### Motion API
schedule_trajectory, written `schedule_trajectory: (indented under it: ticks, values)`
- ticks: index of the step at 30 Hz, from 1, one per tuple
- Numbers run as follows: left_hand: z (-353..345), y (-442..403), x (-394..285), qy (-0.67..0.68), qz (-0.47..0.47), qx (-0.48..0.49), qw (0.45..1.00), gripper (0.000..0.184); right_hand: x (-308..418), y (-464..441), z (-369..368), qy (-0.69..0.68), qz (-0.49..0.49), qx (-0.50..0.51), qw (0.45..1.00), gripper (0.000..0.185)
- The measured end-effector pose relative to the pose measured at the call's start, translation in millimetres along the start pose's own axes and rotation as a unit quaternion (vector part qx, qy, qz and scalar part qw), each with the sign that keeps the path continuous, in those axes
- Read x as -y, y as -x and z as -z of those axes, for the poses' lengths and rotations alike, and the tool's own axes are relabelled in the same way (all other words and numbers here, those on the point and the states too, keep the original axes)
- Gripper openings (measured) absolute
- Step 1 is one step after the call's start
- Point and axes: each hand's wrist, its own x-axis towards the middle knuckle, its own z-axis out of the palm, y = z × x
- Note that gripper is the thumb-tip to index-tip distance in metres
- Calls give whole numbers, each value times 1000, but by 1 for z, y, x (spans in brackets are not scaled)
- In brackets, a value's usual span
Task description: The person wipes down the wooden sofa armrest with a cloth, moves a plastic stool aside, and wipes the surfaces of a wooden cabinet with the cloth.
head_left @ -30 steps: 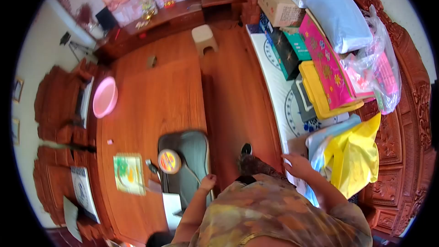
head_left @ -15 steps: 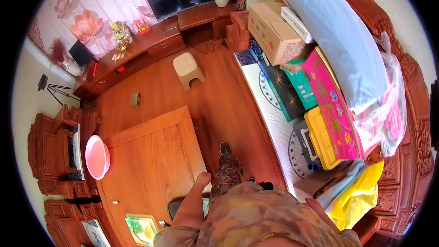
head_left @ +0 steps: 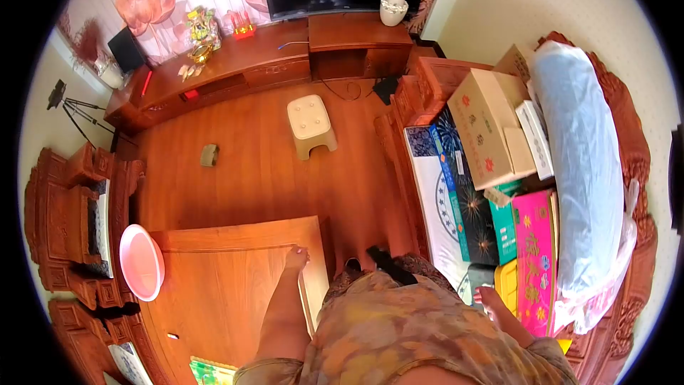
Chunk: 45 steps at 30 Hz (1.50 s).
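My left hand [head_left: 298,258] hangs over the edge of the wooden table [head_left: 235,271], its fingers curled in, with nothing seen in it. Whether it touches the table I cannot tell. On the other side, my right hand [head_left: 489,298] is held out low beside the stacked goods, fingers partly apart and holding nothing I can see. Nearest to it are a yellow plastic lid or box [head_left: 506,285] and a bright pink box [head_left: 533,264]. A pink basin [head_left: 142,262] stands at the table's far left.
A beige stool [head_left: 311,122] stands on the wooden floor ahead, with a small brownish object [head_left: 209,155] to its left. Along the wall runs a TV cabinet [head_left: 274,64]. Cardboard box [head_left: 486,128] and long blue wrapped roll [head_left: 581,171] crowd the carved sofa [head_left: 645,242].
My body has moved forward and the view has turned right. The stool and TV cabinet look nearer. My right hand has come up beside the yellow and pink boxes.
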Motion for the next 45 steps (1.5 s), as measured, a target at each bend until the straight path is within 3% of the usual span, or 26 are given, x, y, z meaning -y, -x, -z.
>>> schedule_trajectory:
  ticks: [3,5,9,10,11,13,15,17,18,21,22,23,25,26,29,30,31,33,34,35,37,38,40,41,43,45]
  values:
    - [0,-18,-12,-55,13,1,998,20,62,-41,-8,22,64,2,998,37]
    - [11,-55,15,29,56,68,996,21,94,-87,-16,-32,96,33,994,37]
    - [-9,-45,-48,-106,84,9,991,24,212,-132,-35,116,208,37,971,33]
    - [-12,-48,-61,-101,88,9,991,25,225,-157,-37,232,308,34,922,30]
    - [-12,-51,-73,-96,94,10,991,27,264,-157,-43,216,250,32,943,28]
    - [-5,-88,-66,-65,123,44,989,28,320,-166,-53,214,232,23,949,26]
    - [-8,-108,-98,-231,15,17,973,25,344,-209,-60,306,346,58,885,25]
    - [-14,-116,-145,-234,-24,0,972,24,376,-218,-73,175,250,23,952,24]
    - [-19,-115,-172,-230,-69,-15,971,24,384,-230,-80,169,252,15,953,26]
    - [-30,-124,-241,-180,-79,-16,980,28,415,-244,-94,144,218,23,965,28]
    - [-25,-134,-261,-281,-71,28,957,37,424,-246,-99,127,184,39,974,30]
    - [-20,-142,-270,-289,-71,33,954,37,425,-255,-107,120,177,37,976,30]
    - [-15,-163,-294,-448,-168,-8,878,44,428,-278,-125,65,166,19,984,31]
    - [-7,-172,-311,-439,-103,36,892,48,430,-287,-134,76,156,19,985,31]
    - [27,-225,-341,-503,-104,141,846,48,449,-286,-171,-83,52,-15,995,27]
    - [57,-273,-315,-506,-120,205,829,49,446,-292,-187,-150,47,19,987,23]
    - [70,-293,-338,-519,-123,217,818,49,460,-286,-207,-166,36,10,985,23]
    - [91,-315,-382,-577,-107,267,765,51,486,-260,-240,-53,-56,-66,995,17]
    - [103,-317,-406,-615,-189,246,726,52,502,-247,-258,-106,-53,-58,991,15]
    - [116,-333,-420,-624,-189,263,711,52,510,-242,-278,-119,-71,-66,988,15]
    - [141,-363,-449,-653,-62,305,690,53,523,-231,-317,-74,-79,-116,987,17]
    - [150,-377,-459,-664,-62,317,674,53,534,-222,-334,-87,-50,-166,981,18]
    - [160,-400,-473,-687,-85,382,613,58,531,-235,-376,-104,-48,-170,979,19]
    - [160,-409,-480,-690,-83,392,603,58,527,-240,-390,-107,-29,-166,980,20]
    - [153,-431,-497,-695,-10,401,597,65,555,-243,-408,-184,-107,-133,968,18]
    - [154,-449,-501,-712,-46,398,577,67,556,-267,-439,-119,-87,-108,983,17]
